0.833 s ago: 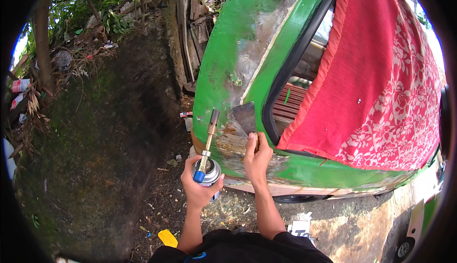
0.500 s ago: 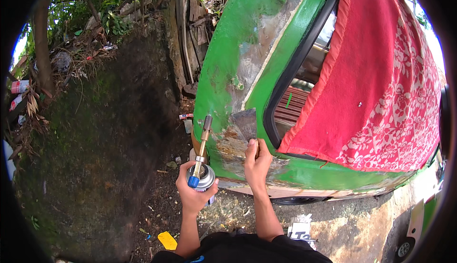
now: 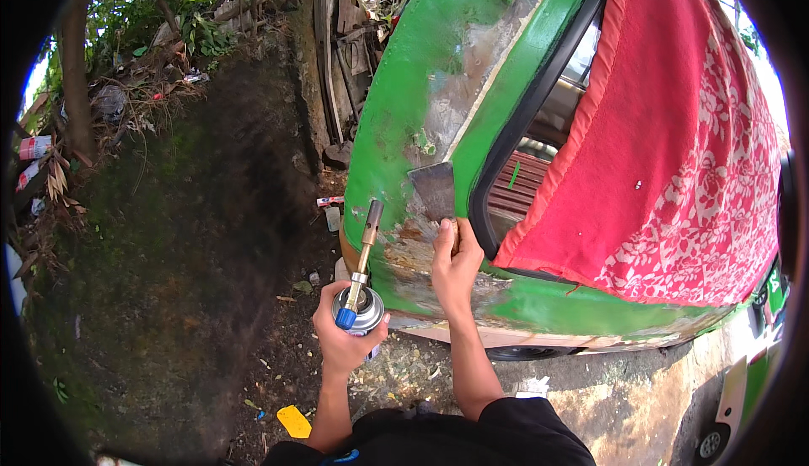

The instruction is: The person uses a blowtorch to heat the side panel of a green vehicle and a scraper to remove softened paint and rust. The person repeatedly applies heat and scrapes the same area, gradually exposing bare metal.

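Observation:
My left hand (image 3: 341, 340) is wrapped round the canister of a gas blowtorch (image 3: 364, 257). Its metal nozzle points up and away toward the green vehicle body (image 3: 389, 120), and a blue knob sits at its base. In my right hand (image 3: 457, 274) is a broad flat scraper (image 3: 435, 190), pinched by its handle. The blade lies against or just over the panel beside the black window seal; contact cannot be made out. Around it the green paint is stripped in patches, showing grey and rusty brown surface (image 3: 421, 255). No flame is visible at the nozzle.
A red cloth with pale flowers (image 3: 649, 154) hangs over the vehicle window. To the left rises a dark mossy bank (image 3: 168, 281) with litter and tree trunks on top. A yellow piece (image 3: 293, 421) lies on the ground near my left forearm. Another vehicle's wheel (image 3: 713, 443) shows at lower right.
My right hand and the scraper have moved up the panel, away from me. The blowtorch has shifted slightly to the right and remains in my left hand.

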Demonstrator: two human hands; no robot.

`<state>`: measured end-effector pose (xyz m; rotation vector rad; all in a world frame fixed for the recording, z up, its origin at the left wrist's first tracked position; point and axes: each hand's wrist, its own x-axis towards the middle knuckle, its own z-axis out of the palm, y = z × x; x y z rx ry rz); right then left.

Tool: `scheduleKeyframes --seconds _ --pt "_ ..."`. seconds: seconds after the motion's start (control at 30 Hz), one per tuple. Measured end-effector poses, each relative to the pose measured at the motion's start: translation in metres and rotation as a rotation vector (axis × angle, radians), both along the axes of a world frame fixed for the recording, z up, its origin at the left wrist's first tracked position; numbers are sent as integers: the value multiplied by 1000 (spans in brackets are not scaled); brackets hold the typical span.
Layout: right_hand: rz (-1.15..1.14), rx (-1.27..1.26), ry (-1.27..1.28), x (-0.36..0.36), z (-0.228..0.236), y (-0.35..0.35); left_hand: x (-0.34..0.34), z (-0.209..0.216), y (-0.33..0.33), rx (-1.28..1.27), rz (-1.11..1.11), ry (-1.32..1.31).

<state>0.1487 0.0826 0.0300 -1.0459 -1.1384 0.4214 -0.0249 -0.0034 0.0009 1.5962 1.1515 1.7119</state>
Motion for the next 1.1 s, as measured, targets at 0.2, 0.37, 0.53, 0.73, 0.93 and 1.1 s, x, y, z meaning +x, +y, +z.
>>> scheduleKeyframes --seconds 0.2,0.37,0.53,0.73,0.93,1.1 --pt "-9 -63 20 -1 -30 -5 -7 -1 2 23 43 19" --pt "22 -97 81 -2 -35 -18 -5 -9 -1 7 25 -7" --pt "22 -18 63 -2 -20 -3 0 -11 -3 0 -21 -28" --pt "-2 -93 63 -1 -34 -16 0 -9 -9 -10 -22 -37" --pt "4 -56 60 -10 -1 -8 -4 -3 -15 -31 1 -37" --pt "-50 -126 34 -6 -25 -22 -12 -7 -15 2 27 -10"
